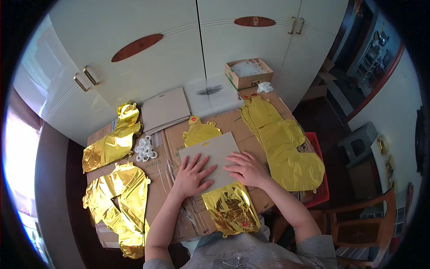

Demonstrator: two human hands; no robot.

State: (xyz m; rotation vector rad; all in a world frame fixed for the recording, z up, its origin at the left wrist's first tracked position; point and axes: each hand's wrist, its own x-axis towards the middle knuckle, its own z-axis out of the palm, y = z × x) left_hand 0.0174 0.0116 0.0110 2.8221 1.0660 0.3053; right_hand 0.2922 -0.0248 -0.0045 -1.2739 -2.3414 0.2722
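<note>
A grey-beige cardboard sheet [219, 154] with a small hanging cutout lies on a flat gold foil balloon [201, 133], which sticks out beyond its far edge. More gold foil [230, 208] shows from under the near edge, close to my body. My left hand [192, 175] rests flat on the sheet's left part, fingers spread. On its right side my right hand [245, 169] lies with fingers stretched out over the card. Both hands are open and grip nothing. What the sheet covers in the middle is hidden.
Flat gold foil balloons lie at the right [286, 148], far left [112, 145] and near left [125, 193]. White rings [145, 149] sit in a heap beside stacked cardboard sheets [165, 110]. At the back stands a box [251, 80] of clear plastic; a wooden chair [358, 224] is at right.
</note>
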